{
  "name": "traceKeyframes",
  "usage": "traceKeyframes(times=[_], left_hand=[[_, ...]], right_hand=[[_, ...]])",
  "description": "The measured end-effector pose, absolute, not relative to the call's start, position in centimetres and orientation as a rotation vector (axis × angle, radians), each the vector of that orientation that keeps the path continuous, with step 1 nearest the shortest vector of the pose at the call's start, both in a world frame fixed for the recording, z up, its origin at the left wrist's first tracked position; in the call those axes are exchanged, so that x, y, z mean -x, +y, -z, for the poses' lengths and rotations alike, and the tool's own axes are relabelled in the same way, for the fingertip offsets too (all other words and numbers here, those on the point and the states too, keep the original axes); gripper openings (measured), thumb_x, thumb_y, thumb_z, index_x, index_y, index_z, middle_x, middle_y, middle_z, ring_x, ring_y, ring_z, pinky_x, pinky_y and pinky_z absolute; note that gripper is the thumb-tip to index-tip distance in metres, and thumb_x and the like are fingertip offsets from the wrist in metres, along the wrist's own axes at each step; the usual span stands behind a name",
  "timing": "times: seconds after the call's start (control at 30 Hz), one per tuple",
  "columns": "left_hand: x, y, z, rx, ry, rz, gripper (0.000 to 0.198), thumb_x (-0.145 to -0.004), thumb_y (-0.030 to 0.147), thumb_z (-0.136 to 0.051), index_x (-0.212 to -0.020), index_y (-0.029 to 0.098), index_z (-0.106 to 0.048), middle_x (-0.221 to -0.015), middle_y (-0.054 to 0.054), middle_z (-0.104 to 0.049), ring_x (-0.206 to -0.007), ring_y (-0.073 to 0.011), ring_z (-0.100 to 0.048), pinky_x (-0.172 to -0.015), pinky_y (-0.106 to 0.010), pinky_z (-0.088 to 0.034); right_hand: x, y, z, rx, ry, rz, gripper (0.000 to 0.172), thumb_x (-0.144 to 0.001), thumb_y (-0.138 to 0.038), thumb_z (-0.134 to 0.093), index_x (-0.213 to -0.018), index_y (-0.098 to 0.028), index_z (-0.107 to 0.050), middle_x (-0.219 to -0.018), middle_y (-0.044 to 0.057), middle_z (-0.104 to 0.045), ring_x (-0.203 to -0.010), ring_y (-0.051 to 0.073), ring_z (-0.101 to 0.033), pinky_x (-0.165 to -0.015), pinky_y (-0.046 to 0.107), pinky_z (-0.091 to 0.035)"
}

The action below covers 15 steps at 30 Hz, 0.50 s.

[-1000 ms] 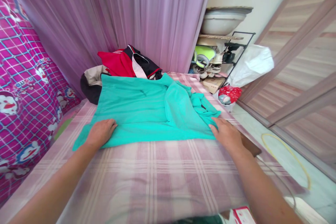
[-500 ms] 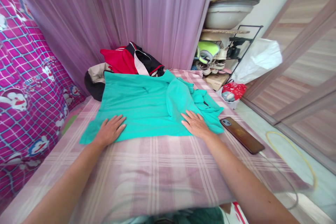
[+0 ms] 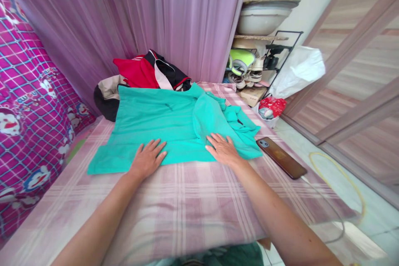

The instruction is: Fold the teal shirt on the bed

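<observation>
A teal shirt (image 3: 156, 116) lies spread on the plaid cloth (image 3: 187, 199), its left part fairly flat and its right part folded and bunched near the collar end. Flat on the near edge of the shirt rests my left hand (image 3: 148, 158), fingers stretched out. My right hand (image 3: 223, 149) also lies on the fabric, further right beside the folded-over part, with fingers spread. Neither hand grips anything. Behind the shirt is a heap of red, black and white clothes (image 3: 140, 72).
A brown phone (image 3: 282, 158) with a white cable lies right of the shirt. Beyond the right edge stand a shoe rack (image 3: 277, 64) and white bags (image 3: 296, 70). A purple curtain (image 3: 181, 20) hangs behind; pink cartoon-print fabric (image 3: 34, 124) hangs at the left.
My left hand has slid right along the shirt's near edge, closer to my right hand. My right hand stays about where it was on the fabric. The view has shifted slightly.
</observation>
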<state>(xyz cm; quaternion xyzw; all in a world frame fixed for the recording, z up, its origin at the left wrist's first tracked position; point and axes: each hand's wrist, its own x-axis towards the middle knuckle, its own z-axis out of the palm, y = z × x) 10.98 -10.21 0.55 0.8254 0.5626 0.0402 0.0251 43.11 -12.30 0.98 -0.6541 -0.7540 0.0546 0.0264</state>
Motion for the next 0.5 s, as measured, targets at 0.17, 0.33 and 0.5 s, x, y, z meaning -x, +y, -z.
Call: traceKeyframes(times=[0.17,0.33,0.5], left_hand=[[-10.6,-10.1,0.3,-2.556,1.775,-0.160,0.055,-0.099,0.053,-0.032,-0.148,0.033,-0.048,-0.158,-0.005,-0.043,-0.148,-0.0288,-0.035,-0.119,-0.055,-0.025],[-10.9,-9.3,-1.5,-2.482,1.766,-0.089,0.053,-0.097,0.051,-0.034,-0.140,0.030,-0.058,-0.153,-0.006,-0.049,-0.143,-0.0299,-0.043,-0.117,-0.056,-0.031],[-13.0,-6.0,-4.8,-2.524,1.710,-0.214,0.052,-0.096,0.051,-0.035,-0.126,0.023,-0.067,-0.137,-0.007,-0.065,-0.127,-0.0264,-0.059,-0.109,-0.041,-0.043]], right_hand=[[-48.0,-12.2,-1.3,2.020,-2.173,-0.018,0.050,-0.103,-0.041,-0.033,-0.144,-0.022,-0.054,-0.149,0.010,-0.053,-0.137,0.026,-0.048,-0.115,0.045,-0.035],[-51.2,-11.3,-1.9,2.133,-1.937,0.026,0.042,-0.099,-0.031,-0.043,-0.133,-0.017,-0.064,-0.133,0.011,-0.067,-0.120,0.027,-0.063,-0.102,0.038,-0.047],[-51.1,-11.3,-0.6,2.108,-1.923,0.070,0.038,-0.097,-0.029,-0.047,-0.127,-0.018,-0.067,-0.131,0.010,-0.068,-0.118,0.026,-0.063,-0.101,0.037,-0.047]])
